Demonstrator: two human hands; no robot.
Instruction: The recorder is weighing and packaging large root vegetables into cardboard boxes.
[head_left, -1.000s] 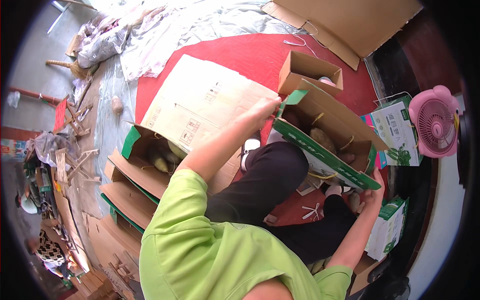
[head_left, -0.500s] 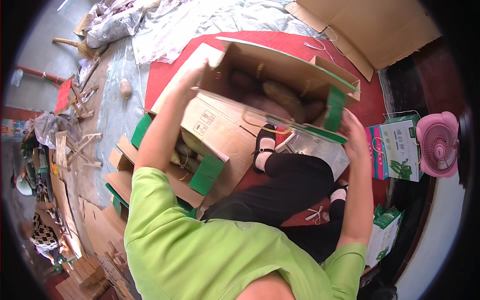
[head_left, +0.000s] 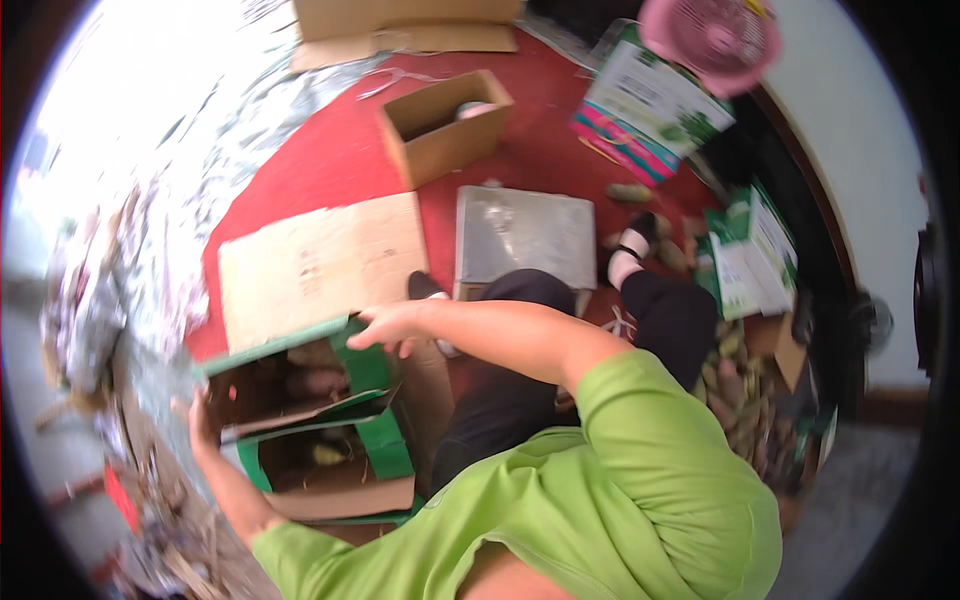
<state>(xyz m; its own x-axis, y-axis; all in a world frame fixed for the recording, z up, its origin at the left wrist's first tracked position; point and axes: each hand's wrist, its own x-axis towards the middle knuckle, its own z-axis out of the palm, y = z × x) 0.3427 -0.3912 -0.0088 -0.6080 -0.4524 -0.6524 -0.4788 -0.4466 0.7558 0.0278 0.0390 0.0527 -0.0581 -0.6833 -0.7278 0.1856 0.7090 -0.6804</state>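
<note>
Between my two hands, at the left, is an open green-edged cardboard box [head_left: 369, 371] with brownish-pink root vegetables [head_left: 318, 383] inside. My left hand [head_left: 203, 418] presses against its left end, slightly blurred. At the far right corner, my right hand [head_left: 388, 328] has its fingers over the green edge. Right in front of my body, a second green-edged box [head_left: 384, 447] stands against the first, with something yellowish at its bottom. Whether the held box rests fully on the surface below is hidden.
A flat cardboard sheet [head_left: 325, 260] lies on the red floor, beside a grey lidded case [head_left: 525, 235]. Further off stands a small brown carton [head_left: 450, 140]. To the right are printed boxes [head_left: 650, 105], a pink fan [head_left: 712, 45] and a heap of root vegetables [head_left: 740, 400].
The box with the root vegetables has moved from the front right to the left, beside the other green-edged box. My view has turned, and both arms now reach left.
</note>
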